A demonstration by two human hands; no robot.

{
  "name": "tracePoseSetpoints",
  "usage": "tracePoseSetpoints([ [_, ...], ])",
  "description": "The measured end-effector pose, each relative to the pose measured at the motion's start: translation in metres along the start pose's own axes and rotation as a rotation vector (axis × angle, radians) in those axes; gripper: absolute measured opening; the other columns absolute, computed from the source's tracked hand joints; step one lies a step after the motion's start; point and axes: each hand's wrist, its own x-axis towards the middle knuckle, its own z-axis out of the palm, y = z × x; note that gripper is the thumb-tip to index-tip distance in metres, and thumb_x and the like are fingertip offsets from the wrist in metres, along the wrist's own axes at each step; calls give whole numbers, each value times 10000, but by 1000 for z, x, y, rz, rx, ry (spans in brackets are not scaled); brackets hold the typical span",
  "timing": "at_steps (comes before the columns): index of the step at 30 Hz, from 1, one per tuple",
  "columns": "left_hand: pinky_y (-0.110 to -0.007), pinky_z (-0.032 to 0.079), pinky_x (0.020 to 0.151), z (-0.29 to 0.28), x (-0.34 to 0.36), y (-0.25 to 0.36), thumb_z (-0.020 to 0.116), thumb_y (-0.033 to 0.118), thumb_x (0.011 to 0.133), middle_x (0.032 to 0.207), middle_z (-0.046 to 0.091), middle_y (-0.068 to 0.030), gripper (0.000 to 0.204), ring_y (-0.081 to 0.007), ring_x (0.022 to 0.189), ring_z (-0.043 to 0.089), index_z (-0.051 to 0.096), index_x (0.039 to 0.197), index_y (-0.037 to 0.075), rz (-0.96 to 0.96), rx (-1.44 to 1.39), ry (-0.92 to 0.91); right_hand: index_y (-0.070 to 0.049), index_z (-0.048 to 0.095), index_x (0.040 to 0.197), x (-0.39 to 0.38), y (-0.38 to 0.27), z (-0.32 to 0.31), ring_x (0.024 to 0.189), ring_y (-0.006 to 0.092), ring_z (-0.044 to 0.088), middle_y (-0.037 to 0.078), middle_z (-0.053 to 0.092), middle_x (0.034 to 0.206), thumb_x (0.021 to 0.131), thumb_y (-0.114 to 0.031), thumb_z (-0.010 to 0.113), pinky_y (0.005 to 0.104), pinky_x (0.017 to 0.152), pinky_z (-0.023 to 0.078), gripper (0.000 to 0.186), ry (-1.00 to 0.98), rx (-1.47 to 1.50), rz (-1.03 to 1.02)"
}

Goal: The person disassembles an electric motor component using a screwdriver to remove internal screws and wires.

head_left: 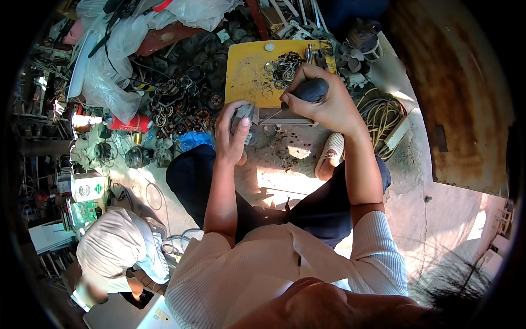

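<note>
My left hand (231,134) is closed around a small grey metal part (243,114), in front of the left corner of a low yellow work surface (246,68). My right hand (333,104) grips a screwdriver by its bulky black handle (312,90). Its thin shaft slants down and left toward the grey part; whether the tip touches it I cannot tell. Several metal rings and small parts (286,68) lie heaped on the yellow surface, with a white round piece (269,47) near its far edge.
To the left spreads a heap of ring-shaped metal parts (178,98), with a blue plastic bag (194,140) and a red cylinder (131,123). Coiled cables (383,123) lie at right beside a rusty panel (455,93). Another person (112,249) bends over at lower left.
</note>
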Motion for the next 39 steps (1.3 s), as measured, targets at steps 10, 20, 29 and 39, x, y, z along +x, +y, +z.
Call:
tracePoseSetpoints([
  [10,-402,429,852,0,3,6,601,457,872,1016,617,-150,493,-323,941,588,601,1100,21,90,152,-2,-84,619,792,0,3,4,824,166,606,10,652,773,763,-236,771,346,958,336,217,-63,-168,-2],
  [20,-455,416,951,24,-52,-70,580,591,859,1211,598,-138,615,-293,1156,541,590,1190,72,-697,36,-90,-78,639,864,4,19,8,896,251,586,73,653,823,758,-296,768,394,1056,238,274,-150,-321,88],
  [29,-545,426,996,34,-129,-229,591,447,829,1180,603,-139,471,-299,1099,571,583,1124,81,-1395,-1337,474,2,617,897,1,41,23,719,300,639,149,655,769,742,-207,757,370,724,485,296,-325,-392,195],
  [39,-504,554,814,27,-125,-390,601,364,916,1204,586,-116,404,-330,1078,591,518,1248,148,-1414,-784,829,-19,600,842,0,76,46,645,240,606,108,638,710,735,-155,782,359,644,485,251,-436,-447,337],
])
